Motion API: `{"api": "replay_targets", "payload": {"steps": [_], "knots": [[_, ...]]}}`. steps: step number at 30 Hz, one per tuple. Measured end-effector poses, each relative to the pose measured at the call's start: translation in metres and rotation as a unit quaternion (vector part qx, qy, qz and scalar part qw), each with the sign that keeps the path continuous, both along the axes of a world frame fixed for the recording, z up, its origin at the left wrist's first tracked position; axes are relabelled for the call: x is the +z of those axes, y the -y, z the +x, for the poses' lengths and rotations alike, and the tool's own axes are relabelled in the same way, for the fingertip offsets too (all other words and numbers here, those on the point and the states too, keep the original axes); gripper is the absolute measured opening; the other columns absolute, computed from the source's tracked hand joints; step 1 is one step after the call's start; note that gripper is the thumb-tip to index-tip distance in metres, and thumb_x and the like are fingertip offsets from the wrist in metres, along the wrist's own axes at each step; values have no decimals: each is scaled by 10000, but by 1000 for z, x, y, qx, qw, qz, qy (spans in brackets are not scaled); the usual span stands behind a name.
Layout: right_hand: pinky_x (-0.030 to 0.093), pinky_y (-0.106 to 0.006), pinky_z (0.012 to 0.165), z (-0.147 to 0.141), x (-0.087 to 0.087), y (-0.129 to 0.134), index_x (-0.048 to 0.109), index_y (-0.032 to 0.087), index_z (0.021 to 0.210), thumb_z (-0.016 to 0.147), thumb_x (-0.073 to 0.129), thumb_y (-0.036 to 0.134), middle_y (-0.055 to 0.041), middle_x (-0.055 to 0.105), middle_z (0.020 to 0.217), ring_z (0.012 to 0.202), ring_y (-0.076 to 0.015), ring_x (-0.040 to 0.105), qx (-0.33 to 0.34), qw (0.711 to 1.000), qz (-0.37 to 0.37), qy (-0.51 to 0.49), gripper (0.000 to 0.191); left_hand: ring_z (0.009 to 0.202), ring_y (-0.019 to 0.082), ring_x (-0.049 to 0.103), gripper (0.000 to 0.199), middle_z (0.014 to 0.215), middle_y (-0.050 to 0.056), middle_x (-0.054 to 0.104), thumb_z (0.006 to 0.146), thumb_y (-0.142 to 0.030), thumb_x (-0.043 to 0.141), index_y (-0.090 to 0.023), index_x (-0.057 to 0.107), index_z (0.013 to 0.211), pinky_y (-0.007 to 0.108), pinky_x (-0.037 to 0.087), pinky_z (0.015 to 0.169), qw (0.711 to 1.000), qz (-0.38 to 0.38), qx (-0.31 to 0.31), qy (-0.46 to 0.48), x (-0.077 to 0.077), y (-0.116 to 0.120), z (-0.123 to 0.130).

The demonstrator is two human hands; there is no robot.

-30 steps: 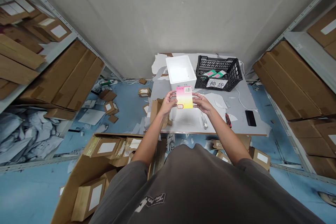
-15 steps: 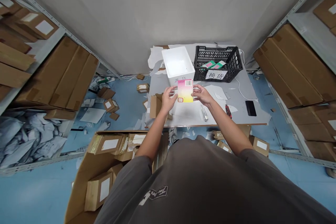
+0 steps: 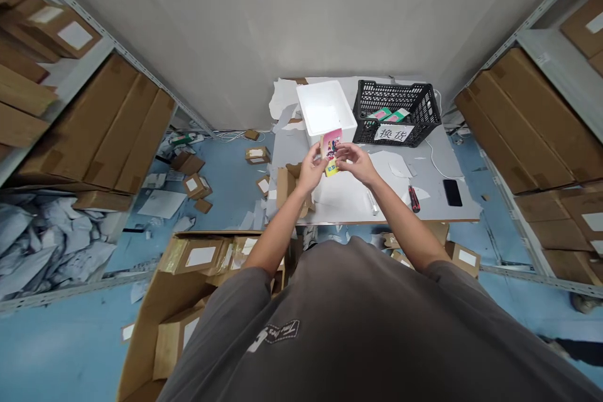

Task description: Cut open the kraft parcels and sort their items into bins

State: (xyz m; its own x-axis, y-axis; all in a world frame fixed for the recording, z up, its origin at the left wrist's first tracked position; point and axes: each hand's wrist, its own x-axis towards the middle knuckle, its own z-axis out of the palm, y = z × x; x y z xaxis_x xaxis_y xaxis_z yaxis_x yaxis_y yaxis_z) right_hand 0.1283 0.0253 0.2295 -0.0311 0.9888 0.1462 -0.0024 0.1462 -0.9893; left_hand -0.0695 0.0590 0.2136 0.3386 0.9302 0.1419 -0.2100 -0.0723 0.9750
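Observation:
A small pink and yellow printed box (image 3: 330, 151) is held up over the table, its picture side showing. My left hand (image 3: 313, 169) grips its left edge, fingers behind and thumb in front. My right hand (image 3: 355, 163) has its fingers closed at the box's right edge. Just behind stands a white open bin (image 3: 326, 107). To its right a black plastic crate (image 3: 397, 114) bears a paper sign and holds green and pink packets (image 3: 390, 114). Near my left wrist an open cardboard box (image 3: 288, 187) rests on the table.
On the table (image 3: 443, 166) lie a red and black cutter (image 3: 414, 199), a phone (image 3: 452, 192), a clear tube-like item (image 3: 372, 203) and paper scraps. A large carton (image 3: 141, 320) full of parcels stands at lower left. Shelves with cartons (image 3: 513, 113) flank both sides.
The box has been turned from its barcode side to its picture side and now tilts. My right hand has moved closer over its right edge. The camera view has shifted slightly.

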Motion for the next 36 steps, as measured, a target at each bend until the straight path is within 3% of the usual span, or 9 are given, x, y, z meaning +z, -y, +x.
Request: {"api": "replay_targets", "payload": {"steps": [3,7,12,15,20,26,29,32,36], "knots": [[651,-348,744,1,-4,-2,666,275,1256,740,907,491,-48,712,1130,927,-212,681,-69,997,-27,10,610,1202,291,758,781,1489,123,681,928,-525,845,-305,543,1614,442,661,1015,999,-29,-21,18,-6,-13,-19],[630,-325,693,-10,-10,-1,636,277,1295,660,933,452,-37,724,1117,873,-201,705,-82,993,-89,-17,724,1186,288,756,775,1423,129,713,940,-471,825,-277,528,1628,412,674,962,998,-39,-53,25,-16,-25,-35],[613,-322,691,-19,-20,-1,638,263,1287,638,925,447,-37,744,1087,887,-219,735,-127,983,-130,-39,733,1069,188,740,898,1466,103,657,884,-291,832,-322,452,1697,321,658,920,999,16,-46,-21,-33,-38,-40],[612,-333,696,-9,-29,-14,655,255,1284,631,916,446,-39,743,1082,884,-222,736,-150,978,-145,-26,729,1081,184,713,890,1564,116,574,861,-213,794,-346,483,1685,296,656,876,996,53,-31,-61,-41,-49,-33],[613,-335,698,21,-45,-77,674,244,1305,630,904,441,-46,742,1092,871,-212,722,-162,975,-153,-8,739,1039,168,704,959,1565,117,553,844,-171,757,-372,420,1718,294,651,849,993,59,11,-102,-51,-105,-4],[631,-353,716,52,-50,-212,660,252,1346,689,888,486,-63,710,1121,919,-225,699,-117,984,-130,22,734,1235,281,680,895,1589,126,560,858,-232,773,-341,467,1692,414,642,962,985,67,67,-144,-51,-228,26],[654,-383,725,70,-51,-265,657,269,1341,712,877,547,-77,704,1162,956,-241,681,-125,983,-123,57,721,1396,357,609,830,1632,143,541,878,-339,817,-314,515,1650,489,601,1066,968,72,117,-212,-46,-274,25],[671,-409,747,89,-53,-288,654,272,1339,740,846,595,-87,705,1201,977,-245,676,-137,980,-121,78,707,1430,376,599,804,1649,159,538,894,-463,837,-298,536,1621,497,589,1083,957,66,154,-238,-43,-289,15],[678,-442,795,99,-51,-277,645,269,1366,759,820,619,-97,713,1239,988,-248,688,-128,980,-125,85,723,1414,378,615,804,1635,168,564,898,-535,833,-291,546,1609,475,594,1059,956,41,158,-242,-46,-278,3]]}}
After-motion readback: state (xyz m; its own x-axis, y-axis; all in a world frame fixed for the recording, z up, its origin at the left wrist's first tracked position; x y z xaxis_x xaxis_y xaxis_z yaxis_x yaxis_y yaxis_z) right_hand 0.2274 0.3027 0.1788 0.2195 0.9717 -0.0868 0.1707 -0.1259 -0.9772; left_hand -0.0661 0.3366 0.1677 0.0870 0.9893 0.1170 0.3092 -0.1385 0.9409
